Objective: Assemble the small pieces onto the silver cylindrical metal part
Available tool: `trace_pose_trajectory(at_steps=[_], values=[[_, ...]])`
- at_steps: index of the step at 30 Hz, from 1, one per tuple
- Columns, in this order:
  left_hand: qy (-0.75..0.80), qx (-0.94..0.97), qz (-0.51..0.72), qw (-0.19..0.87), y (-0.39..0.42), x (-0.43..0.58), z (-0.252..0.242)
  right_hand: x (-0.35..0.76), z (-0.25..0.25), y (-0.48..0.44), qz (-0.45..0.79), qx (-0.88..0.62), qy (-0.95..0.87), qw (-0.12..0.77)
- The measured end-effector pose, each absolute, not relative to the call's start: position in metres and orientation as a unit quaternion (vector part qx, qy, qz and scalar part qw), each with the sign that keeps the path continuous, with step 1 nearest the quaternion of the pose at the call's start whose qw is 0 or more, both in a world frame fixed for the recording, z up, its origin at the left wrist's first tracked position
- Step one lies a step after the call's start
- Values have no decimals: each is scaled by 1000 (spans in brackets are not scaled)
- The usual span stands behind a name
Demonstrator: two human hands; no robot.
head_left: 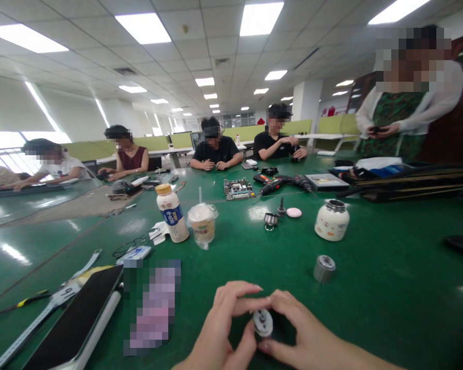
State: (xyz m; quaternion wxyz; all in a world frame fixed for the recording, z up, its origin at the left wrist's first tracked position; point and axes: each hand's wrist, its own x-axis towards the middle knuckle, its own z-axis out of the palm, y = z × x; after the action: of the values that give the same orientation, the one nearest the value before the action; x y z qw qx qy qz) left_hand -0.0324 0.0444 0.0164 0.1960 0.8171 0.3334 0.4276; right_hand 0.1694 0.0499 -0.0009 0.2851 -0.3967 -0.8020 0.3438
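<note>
Low in the middle of the head view, my left hand and my right hand hold a small round part between them. It is pale grey with a small knob or hole at its centre; its exact kind is unclear. Fingers of both hands curl around its edge, and the fingertips meet above it. Beyond my right hand stands a silver metal cap. Farther back is an open cream bottle with a steel neck. Left of it lie a pink disc, a dark pointed piece and a metal cup-like piece with a ring.
On the left are a plastic drink bottle, a lidded cup with straw, a black-screened device and a blurred-out item. Farther off lie a circuit board and power drills. Several people are around the green table.
</note>
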Motion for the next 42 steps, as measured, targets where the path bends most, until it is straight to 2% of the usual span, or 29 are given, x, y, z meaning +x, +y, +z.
trace_pose_trajectory(at_steps=[3,8,14,21,37,42], values=[[331,808,450,186,41,-33,21,169,1,50,346,-396,-801,287],[381,818,411,127,43,-31,18,168,2,50,346,-397,-803,279],[355,818,417,176,43,-31,15,169,-2,49,347,-402,-801,277],[402,805,410,153,44,-30,19,169,0,49,344,-397,-804,278],[345,824,421,156,44,-31,19,170,-4,51,342,-397,-804,281],[380,811,419,152,43,-30,19,169,-3,51,344,-393,-805,281]])
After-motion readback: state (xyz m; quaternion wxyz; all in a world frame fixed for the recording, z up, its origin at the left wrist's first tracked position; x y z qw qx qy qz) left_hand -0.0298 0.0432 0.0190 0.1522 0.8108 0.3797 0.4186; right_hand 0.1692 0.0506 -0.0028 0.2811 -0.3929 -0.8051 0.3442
